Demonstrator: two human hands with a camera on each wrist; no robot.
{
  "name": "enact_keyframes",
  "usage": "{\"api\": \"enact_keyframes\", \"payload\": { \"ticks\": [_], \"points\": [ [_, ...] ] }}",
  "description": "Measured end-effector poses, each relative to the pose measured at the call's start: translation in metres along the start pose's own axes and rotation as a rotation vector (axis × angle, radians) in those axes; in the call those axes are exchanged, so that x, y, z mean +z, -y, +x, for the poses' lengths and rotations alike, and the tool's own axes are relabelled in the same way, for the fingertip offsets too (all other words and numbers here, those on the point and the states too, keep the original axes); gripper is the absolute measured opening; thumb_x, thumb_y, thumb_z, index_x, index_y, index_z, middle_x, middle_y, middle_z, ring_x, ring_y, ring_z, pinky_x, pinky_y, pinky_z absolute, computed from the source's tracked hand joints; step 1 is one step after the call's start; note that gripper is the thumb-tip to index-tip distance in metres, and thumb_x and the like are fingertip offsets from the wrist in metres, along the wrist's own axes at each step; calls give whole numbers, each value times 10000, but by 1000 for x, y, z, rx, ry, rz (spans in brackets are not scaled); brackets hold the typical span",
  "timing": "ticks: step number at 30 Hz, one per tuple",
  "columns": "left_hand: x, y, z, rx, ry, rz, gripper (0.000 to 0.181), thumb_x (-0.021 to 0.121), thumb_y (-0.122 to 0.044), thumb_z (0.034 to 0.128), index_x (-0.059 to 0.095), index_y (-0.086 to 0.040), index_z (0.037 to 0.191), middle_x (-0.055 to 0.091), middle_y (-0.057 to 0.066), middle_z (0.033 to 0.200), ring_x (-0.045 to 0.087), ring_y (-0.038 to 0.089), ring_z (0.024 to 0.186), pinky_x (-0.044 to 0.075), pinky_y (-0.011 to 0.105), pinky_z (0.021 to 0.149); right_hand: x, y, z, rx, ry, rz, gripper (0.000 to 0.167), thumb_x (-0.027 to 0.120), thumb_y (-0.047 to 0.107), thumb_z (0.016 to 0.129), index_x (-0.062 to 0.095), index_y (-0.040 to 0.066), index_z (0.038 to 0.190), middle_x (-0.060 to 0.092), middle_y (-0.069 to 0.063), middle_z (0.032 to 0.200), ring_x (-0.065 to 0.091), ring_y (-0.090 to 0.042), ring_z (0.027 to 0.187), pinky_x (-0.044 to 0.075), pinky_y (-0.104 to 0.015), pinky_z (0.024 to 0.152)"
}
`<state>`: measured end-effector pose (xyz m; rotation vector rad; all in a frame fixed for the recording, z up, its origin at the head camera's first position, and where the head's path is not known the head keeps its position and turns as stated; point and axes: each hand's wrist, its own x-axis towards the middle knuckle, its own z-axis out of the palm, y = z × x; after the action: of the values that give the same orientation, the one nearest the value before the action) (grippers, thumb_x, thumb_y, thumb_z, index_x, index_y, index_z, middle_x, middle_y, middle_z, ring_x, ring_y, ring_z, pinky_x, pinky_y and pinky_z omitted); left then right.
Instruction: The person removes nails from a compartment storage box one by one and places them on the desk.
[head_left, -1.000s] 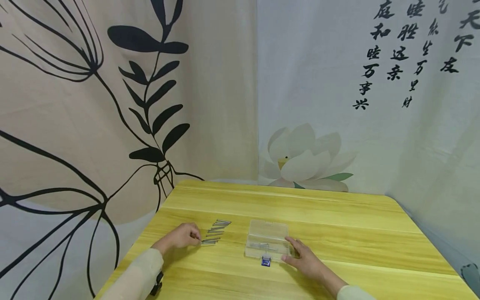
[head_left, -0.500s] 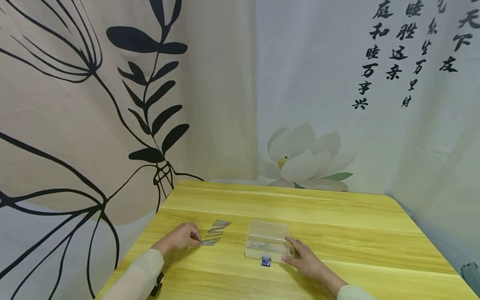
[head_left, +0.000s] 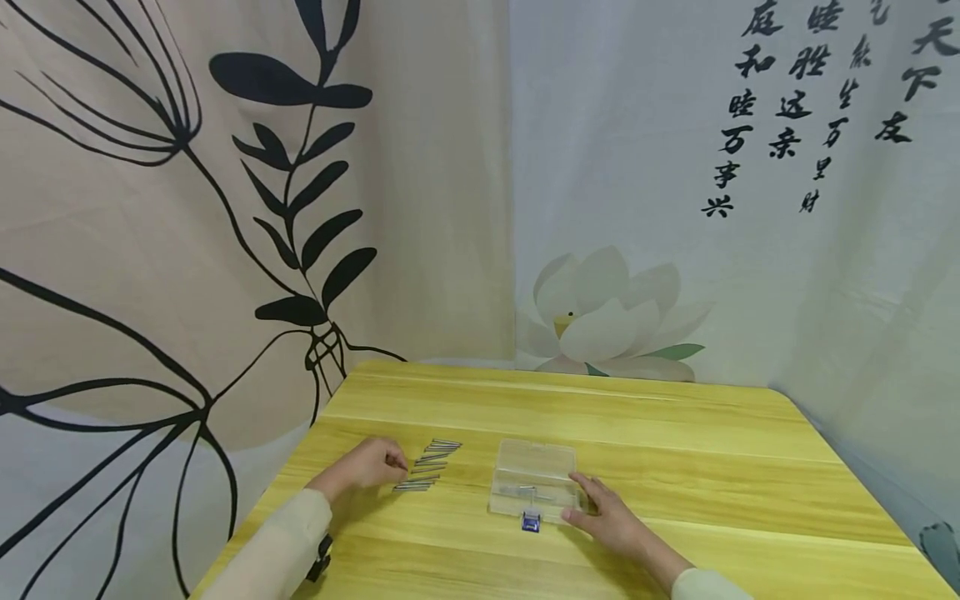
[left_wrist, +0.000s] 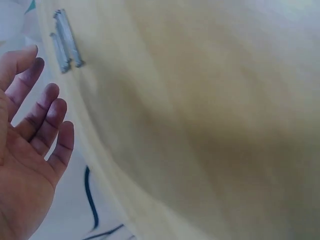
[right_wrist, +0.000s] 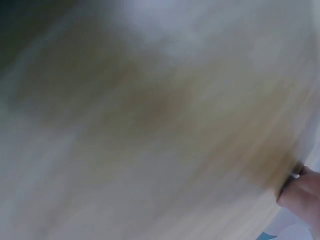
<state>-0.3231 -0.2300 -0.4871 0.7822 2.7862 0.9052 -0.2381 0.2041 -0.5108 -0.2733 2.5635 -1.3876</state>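
Note:
Several thin grey metal nails or screws (head_left: 431, 465) lie in a slanting row on the wooden table, left of a clear plastic box (head_left: 538, 456). My left hand (head_left: 367, 463) hovers at the left ends of the nearest pieces. Its fingers are loosely bent in the left wrist view, with nothing seen between them, beside a few of the metal pieces (left_wrist: 66, 42). At the box's right end, my right hand (head_left: 613, 521) holds it, thumb at the front corner and fingers along the side. The right wrist view shows only part of that hand (right_wrist: 302, 195).
A few metal pieces (head_left: 527, 490) show within the box's front part. A blue clasp (head_left: 531, 522) sticks out at its front. The wooden table (head_left: 675, 450) reaches back to a printed curtain (head_left: 442, 208).
My left hand has risen slightly off the nearest metal pieces and moved a little away from the front, uncovering their left ends. My right hand and the box stay put.

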Motion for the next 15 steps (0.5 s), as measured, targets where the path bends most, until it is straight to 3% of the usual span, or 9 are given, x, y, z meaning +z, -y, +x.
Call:
{"api": "enact_keyframes", "payload": {
  "ticks": [8, 15],
  "points": [
    [1, -28, 19, 3, 5, -39, 91, 720, -204, 926, 760, -124, 943, 630, -66, 967, 549, 200, 948, 469, 424, 808, 1, 0, 2, 1, 10, 2, 703, 655, 368, 962, 348, 128, 1546, 143, -317, 1577, 50, -546, 1430, 130, -783, 1005],
    [15, -57, 38, 20, 28, -172, 154, 686, -204, 958, 747, -87, 1037, 609, -29, 977, 577, 191, 910, 492, 395, 786, 0, -1, 1, 20, 1, -1, 704, 661, 368, 958, 352, 144, 1549, 145, -308, 1581, 37, -558, 1425, 119, -790, 997]
  ]
}}
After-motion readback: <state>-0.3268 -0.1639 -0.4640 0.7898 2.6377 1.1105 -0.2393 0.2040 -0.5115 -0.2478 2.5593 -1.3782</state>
